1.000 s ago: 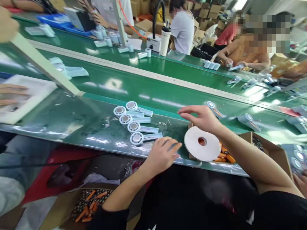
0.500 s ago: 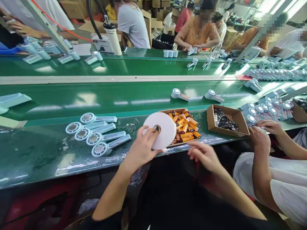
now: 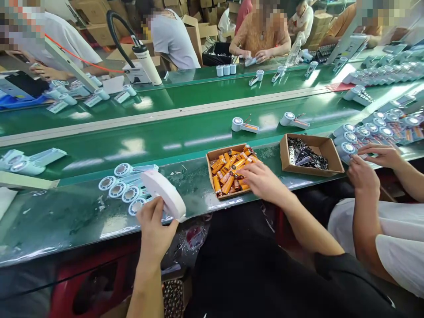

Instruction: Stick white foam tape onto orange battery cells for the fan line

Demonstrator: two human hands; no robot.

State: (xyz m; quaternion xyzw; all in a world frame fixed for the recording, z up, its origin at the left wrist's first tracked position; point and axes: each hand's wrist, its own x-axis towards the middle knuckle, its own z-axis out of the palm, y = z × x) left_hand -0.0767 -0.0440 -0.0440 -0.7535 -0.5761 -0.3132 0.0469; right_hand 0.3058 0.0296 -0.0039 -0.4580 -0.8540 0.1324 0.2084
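Observation:
My left hand (image 3: 155, 229) grips a wide white roll of tape (image 3: 165, 194), tilted, its loose end hanging at the lower right. Behind the roll, several light-blue handheld fan bodies (image 3: 116, 190) lie side by side on the bench, partly covered by it. My right hand (image 3: 266, 183) reaches over the right side of a cardboard box (image 3: 212, 187) full of orange cylindrical batteries (image 3: 228, 170). Its fingers are stretched out and their tips are among the batteries; I see no battery lifted.
A box of small black parts (image 3: 308, 154) stands to the right, beside a co-worker's hands (image 3: 367, 172) and many fan bodies. Beyond the bench runs a green conveyor belt (image 3: 185, 132) carrying fan bodies (image 3: 243, 125). People work across it. A metal post (image 3: 53, 48) rises at the left.
My left hand has carried the tape roll left, away from the battery box and over the fan bodies, turning it edge-on. My right hand has moved up and left into the box.

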